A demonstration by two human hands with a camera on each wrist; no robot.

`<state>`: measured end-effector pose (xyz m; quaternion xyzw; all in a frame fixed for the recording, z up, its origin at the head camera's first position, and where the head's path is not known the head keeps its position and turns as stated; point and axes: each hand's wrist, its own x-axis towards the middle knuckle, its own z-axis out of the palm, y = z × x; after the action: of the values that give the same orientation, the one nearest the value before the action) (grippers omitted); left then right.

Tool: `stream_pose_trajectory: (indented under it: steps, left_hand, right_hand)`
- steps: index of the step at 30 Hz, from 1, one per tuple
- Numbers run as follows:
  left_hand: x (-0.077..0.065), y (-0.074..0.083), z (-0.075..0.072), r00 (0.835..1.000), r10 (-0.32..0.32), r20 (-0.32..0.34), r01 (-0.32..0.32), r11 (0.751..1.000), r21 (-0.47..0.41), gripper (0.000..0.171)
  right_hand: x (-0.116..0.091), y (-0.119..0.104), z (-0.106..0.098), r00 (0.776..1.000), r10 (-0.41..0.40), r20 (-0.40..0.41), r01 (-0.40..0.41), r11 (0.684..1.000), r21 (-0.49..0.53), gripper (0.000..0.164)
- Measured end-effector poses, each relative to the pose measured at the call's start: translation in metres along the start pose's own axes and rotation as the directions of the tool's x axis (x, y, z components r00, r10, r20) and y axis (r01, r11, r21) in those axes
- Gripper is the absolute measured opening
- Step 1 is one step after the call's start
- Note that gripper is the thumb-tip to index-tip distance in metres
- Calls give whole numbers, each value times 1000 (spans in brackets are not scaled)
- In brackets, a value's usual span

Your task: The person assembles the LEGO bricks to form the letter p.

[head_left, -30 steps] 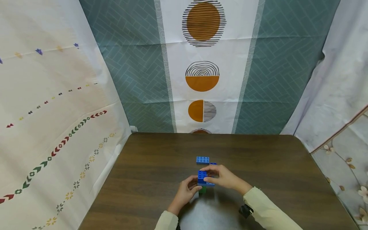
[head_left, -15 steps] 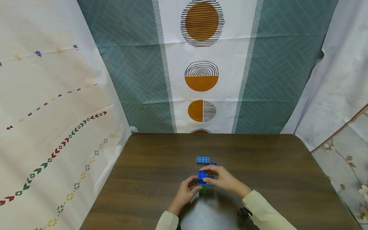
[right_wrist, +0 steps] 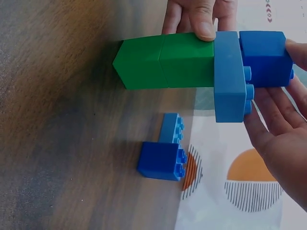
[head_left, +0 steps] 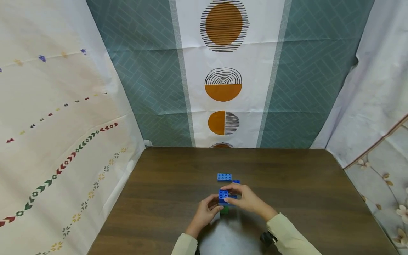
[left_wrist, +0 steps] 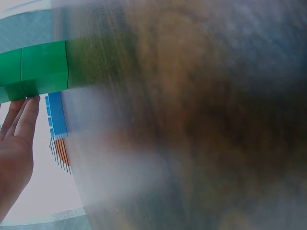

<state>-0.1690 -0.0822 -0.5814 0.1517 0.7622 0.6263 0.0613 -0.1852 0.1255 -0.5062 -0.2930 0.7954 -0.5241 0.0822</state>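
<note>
A tower of Duplo-style building bricks stands on the table between both hands. Two green bricks [right_wrist: 186, 60] form its lower part, a light blue brick [right_wrist: 228, 79] with studs lies across them, and a dark blue brick [right_wrist: 264, 60] sits uppermost. My left hand [head_left: 204, 213] grips the green part from the left, its thumb on the near side in the right wrist view. From the right, my right hand [head_left: 250, 202] pinches the dark blue brick between thumb and fingers. Part of the light blue brick is hidden by that hand in the head view.
Behind the tower, a light blue brick [head_left: 224, 177] and a separate dark blue brick [right_wrist: 159, 160] stand on the brown wooden table [head_left: 165, 187]. Patterned cloths [head_left: 153, 88] hang beyond the table's far edge and at both sides.
My right forearm has shifted slightly left and inward. Both hands keep their holds, and the bricks look the same.
</note>
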Motion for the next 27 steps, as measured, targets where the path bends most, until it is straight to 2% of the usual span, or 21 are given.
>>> stream_pose_trajectory:
  steps: [7, 11, 19, 22, 27]
  left_hand:
    - [1, -1, 2, 1000, 3, -4, -3, 1000, 2, 29]
    - [1, -1, 1, 1000, -8, -5, 8, 1000, 6, 29]
    - [0, 1, 3, 1000, 6, -4, -6, 1000, 2, 29]
    - [-1, 8, 3, 1000, 10, -3, -10, 1000, 9, 29]
    - [-7, 28, 1, 1000, 28, 2, -28, 999, 18, 27]
  right_hand:
    - [-1, -8, 1, 999, 37, -15, -36, 999, 22, 33]
    - [0, 3, 2, 1000, 24, -11, -24, 999, 23, 33]
    - [0, 4, 0, 1000, -19, -6, 19, 1000, -6, 34]
    - [0, 3, -1, 1000, -15, 0, 15, 1000, 1, 34]
    - [0, 2, 0, 1000, -6, 3, 6, 1000, 19, 35]
